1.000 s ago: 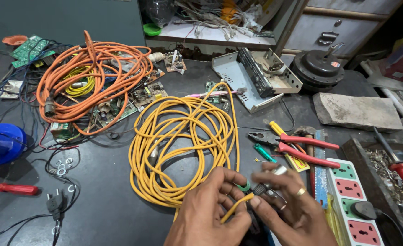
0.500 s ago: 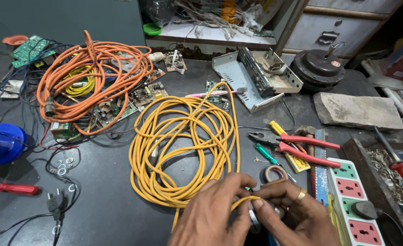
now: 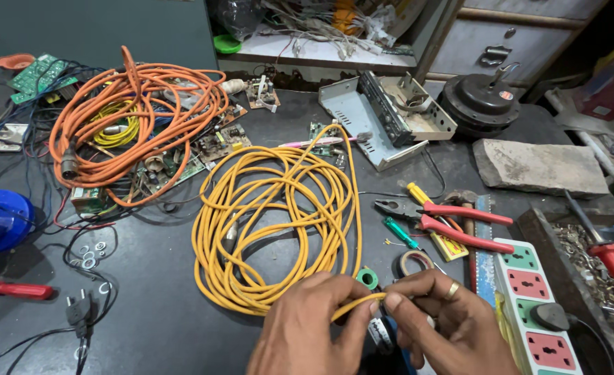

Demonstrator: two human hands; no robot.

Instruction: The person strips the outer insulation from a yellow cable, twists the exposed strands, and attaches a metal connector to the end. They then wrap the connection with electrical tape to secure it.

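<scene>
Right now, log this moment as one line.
left hand: pinching yellow cable end | right hand: pinching same end | red-handled pliers: lying nearby

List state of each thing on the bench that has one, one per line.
Left hand: pinching the yellow cable end.
Right hand: pinching the same end, ring on one finger.
Yellow cable: loosely coiled, flat on the table.
Orange cable: coiled, lying over circuit boards.
Red-handled pliers: jaws shut, lying flat.
Metal casing: opened.
Black plug: unplugged.

Dark workbench: yellow cable coil, orange cable coil, red-handled pliers.
</scene>
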